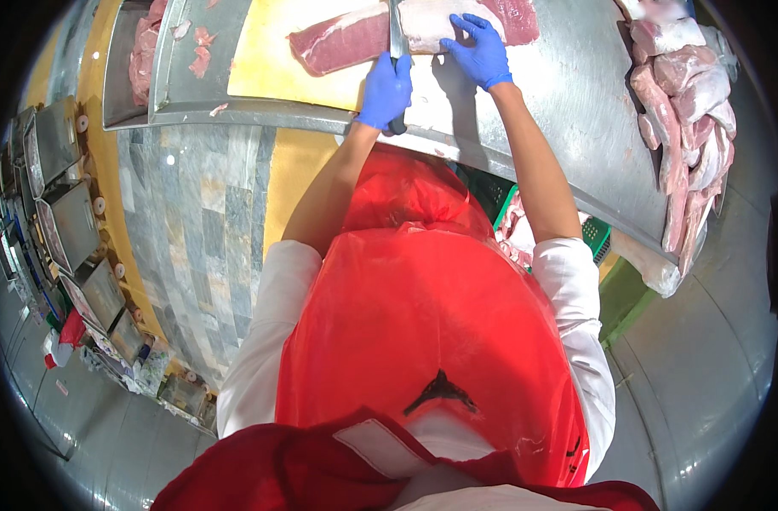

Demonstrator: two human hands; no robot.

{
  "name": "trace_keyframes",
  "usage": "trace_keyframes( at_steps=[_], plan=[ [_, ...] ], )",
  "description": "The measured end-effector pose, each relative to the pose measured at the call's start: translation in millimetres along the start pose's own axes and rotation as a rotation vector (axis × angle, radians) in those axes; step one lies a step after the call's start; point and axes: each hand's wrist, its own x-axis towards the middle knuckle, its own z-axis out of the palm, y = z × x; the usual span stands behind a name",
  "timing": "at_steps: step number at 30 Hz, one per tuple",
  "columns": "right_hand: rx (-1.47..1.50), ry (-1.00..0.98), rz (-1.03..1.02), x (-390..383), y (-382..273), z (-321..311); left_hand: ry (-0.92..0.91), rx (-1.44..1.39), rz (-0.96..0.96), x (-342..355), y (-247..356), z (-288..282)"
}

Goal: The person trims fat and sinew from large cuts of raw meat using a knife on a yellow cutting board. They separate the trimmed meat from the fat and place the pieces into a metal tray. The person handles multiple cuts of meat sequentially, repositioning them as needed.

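Note:
My left hand [384, 92], in a blue glove, is closed round the dark handle of a knife [396, 34]. Its blade points away from me, between two portions of raw meat. To the left of the blade lies a long dark-red piece of meat [342, 41] with a pale edge, on a yellow cutting board [266, 53]. On the blade's right is a pale, fat-covered piece of meat [426, 24]. My gloved right hand [478, 53] rests on that piece with its fingers spread. Redder meat [517, 19] shows beyond this hand.
Cut meat [683, 102] is heaped at the metal table's [576, 111] right end. At the left, a metal tray [127, 109] holds more meat, with scraps [200, 60] nearby. Below the table edge stands a green crate [595, 237] with meat. Metal trolleys [70, 226] stand far left.

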Motion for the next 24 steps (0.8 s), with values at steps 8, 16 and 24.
trace_keyframes(
  at_steps=[8, 16, 24],
  plan=[
    [0.003, -0.035, -0.001, -0.6, 8.8, 0.1, 0.010, -0.009, 0.074, -62.5, -49.1, 38.1],
    [0.300, -0.217, 0.125, 15.2, 28.8, -16.5, 0.043, 0.001, -0.022, -31.3, 12.4, 49.0],
    [0.252, -0.189, 0.181, 40.3, -32.6, -14.0, -0.322, 0.152, 0.089, -138.9, -33.3, -66.4]
  ],
)
